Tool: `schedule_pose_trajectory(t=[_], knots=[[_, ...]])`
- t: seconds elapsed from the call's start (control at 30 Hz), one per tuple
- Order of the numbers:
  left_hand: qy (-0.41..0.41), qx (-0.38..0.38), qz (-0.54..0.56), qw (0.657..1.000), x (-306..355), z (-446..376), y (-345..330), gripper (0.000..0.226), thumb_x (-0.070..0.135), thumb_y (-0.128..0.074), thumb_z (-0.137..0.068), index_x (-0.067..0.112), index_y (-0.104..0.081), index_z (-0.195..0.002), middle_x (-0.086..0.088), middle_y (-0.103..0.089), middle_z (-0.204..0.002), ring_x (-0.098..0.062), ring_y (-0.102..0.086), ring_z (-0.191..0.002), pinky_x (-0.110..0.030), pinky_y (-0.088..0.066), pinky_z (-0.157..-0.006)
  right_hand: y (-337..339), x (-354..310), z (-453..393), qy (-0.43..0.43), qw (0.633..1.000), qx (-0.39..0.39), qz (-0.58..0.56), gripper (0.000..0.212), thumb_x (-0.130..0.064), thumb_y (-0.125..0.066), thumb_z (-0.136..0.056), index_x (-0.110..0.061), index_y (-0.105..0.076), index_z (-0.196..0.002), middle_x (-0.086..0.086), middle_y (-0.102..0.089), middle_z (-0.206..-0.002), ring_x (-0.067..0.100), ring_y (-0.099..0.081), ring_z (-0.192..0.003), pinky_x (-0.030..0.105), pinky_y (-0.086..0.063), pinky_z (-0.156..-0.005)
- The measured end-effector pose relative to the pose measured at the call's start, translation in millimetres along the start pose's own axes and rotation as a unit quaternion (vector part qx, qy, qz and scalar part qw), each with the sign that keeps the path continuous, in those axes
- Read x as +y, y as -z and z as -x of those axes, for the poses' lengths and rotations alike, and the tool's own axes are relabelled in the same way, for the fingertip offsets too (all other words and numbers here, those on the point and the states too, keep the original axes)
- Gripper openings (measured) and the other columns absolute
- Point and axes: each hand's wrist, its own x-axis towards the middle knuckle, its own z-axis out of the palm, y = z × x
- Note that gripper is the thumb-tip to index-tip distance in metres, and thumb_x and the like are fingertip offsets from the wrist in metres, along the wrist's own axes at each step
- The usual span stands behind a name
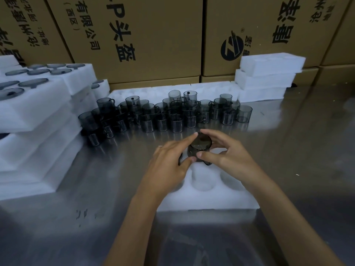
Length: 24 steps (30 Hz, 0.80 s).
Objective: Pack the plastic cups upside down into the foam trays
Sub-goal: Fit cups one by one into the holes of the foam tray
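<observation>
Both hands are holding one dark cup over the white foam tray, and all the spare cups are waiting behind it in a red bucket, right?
Not quite. The head view shows the spare cups standing loose on the metal table, not in a red bucket. The rest holds: the left hand and right hand hold one dark cup over the foam tray.

Both hands on one smoky plastic cup (199, 145), base up, over foam tray (207, 200) on steel table (307, 150). Left hand (169, 166) and right hand (226, 156) pinch its sides. Loose cups (172, 114) clustered behind; filled trays (34, 112) stacked left, empty trays (269, 77) right, cartons (153, 35) at back.
</observation>
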Motion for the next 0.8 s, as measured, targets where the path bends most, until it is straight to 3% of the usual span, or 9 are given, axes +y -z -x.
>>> schedule_pose_trajectory(t=[0.13, 0.2, 0.27, 0.33, 0.4, 0.47, 0.57, 0.73, 0.8], knots=[[0.012, -0.019, 0.037, 0.999, 0.1, 0.8, -1.1, 0.060, 0.037, -0.062, -0.096, 0.046, -0.036, -0.149, 0.035, -0.047, -0.113, 0.005, -0.040, -0.115, -0.045, -0.049, -0.097, 4.8, -0.9, -2.0, -0.022, 0.999, -0.015, -0.022, 0.040, -0.022, -0.070, -0.094, -0.031, -0.065, -0.132, -0.014, -0.069, -0.123, -0.005, -0.061, -0.113, 0.004, -0.044, -0.087], [0.017, -0.015, 0.041, 0.999, 0.3, 0.5, -1.5, 0.053, 0.042, -0.058, -0.098, 0.038, -0.042, -0.148, 0.022, -0.056, -0.122, 0.004, -0.040, -0.118, -0.046, -0.047, -0.100, 4.5, -0.5, -2.3, -0.032, 0.999, -0.030, 0.002, 0.037, -0.025, -0.063, -0.099, -0.032, -0.063, -0.135, -0.014, -0.066, -0.129, -0.004, -0.058, -0.119, 0.007, -0.042, -0.094], [0.010, -0.007, 0.031, 0.999, 1.8, 0.4, -1.5, 0.049, 0.046, -0.051, -0.100, 0.029, -0.049, -0.146, 0.013, -0.062, -0.126, -0.002, -0.044, -0.120, -0.045, -0.042, -0.104, 2.1, 3.4, -3.1, -0.022, 0.997, -0.034, 0.073, 0.039, -0.023, -0.059, -0.101, -0.029, -0.059, -0.139, -0.014, -0.064, -0.128, 0.003, -0.055, -0.118, 0.020, -0.042, -0.104], [0.005, -0.003, 0.028, 1.000, 3.0, 0.8, -1.5, 0.048, 0.046, -0.046, -0.102, 0.027, -0.051, -0.145, 0.014, -0.065, -0.121, -0.004, -0.046, -0.120, -0.042, -0.037, -0.108, 0.1, 6.8, -3.0, 0.000, 0.988, -0.033, 0.149, 0.040, -0.020, -0.057, -0.101, -0.026, -0.058, -0.140, -0.025, -0.059, -0.118, 0.003, -0.045, -0.116, 0.020, -0.035, -0.104], [0.012, -0.004, 0.011, 1.000, 1.9, 1.0, -2.7, 0.047, 0.042, -0.046, -0.102, 0.028, -0.047, -0.147, 0.014, -0.064, -0.118, -0.004, -0.044, -0.123, -0.033, -0.031, -0.108, -0.8, 10.1, -3.3, 0.021, 0.980, -0.034, 0.197, 0.040, -0.021, -0.057, -0.101, -0.024, -0.057, -0.141, -0.024, -0.059, -0.128, 0.001, -0.038, -0.121, 0.015, -0.026, -0.101], [0.017, -0.016, -0.035, 0.999, -0.1, 0.3, -4.6, 0.046, 0.038, -0.047, -0.103, 0.028, -0.045, -0.148, 0.014, -0.060, -0.133, -0.006, -0.037, -0.134, -0.024, -0.021, -0.105, -2.3, 12.2, -4.0, 0.030, 0.965, -0.035, 0.256, 0.041, -0.025, -0.056, -0.102, -0.023, -0.055, -0.143, -0.014, -0.054, -0.144, 0.007, -0.036, -0.132, 0.020, -0.023, -0.106], [0.033, -0.037, -0.079, 0.996, -2.4, -2.2, -7.0, 0.046, 0.042, -0.043, -0.103, 0.030, -0.045, -0.148, 0.017, -0.041, -0.153, -0.009, -0.025, -0.145, -0.026, -0.014, -0.110, -4.7, 15.0, -3.4, 0.032, 0.931, -0.029, 0.363, 0.042, -0.036, -0.050, -0.103, -0.031, -0.052, -0.145, -0.014, -0.044, -0.154, 0.010, -0.025, -0.141, 0.029, -0.012, -0.107], [0.033, -0.015, -0.104, 0.994, -2.0, -2.7, -7.5, 0.042, 0.046, -0.044, -0.102, 0.034, -0.053, -0.141, 0.023, -0.046, -0.148, -0.002, -0.030, -0.140, -0.029, -0.003, -0.112, -4.1, 16.0, -1.7, 0.027, 0.925, -0.014, 0.378, 0.038, -0.044, -0.048, -0.102, -0.041, -0.053, -0.140, -0.018, -0.046, -0.149, 0.008, -0.024, -0.140, 0.030, -0.006, -0.105], [0.035, -0.005, -0.084, 0.996, -2.2, -4.1, -6.2, 0.038, 0.045, -0.050, -0.100, 0.034, -0.058, -0.136, 0.025, -0.050, -0.142, 0.001, -0.033, -0.135, -0.022, -0.004, -0.105, -4.3, 14.7, -1.2, 0.035, 0.925, -0.020, 0.378, 0.038, -0.043, -0.047, -0.102, -0.041, -0.053, -0.140, -0.020, -0.047, -0.147, 0.007, -0.027, -0.139, 0.028, -0.005, -0.105]])
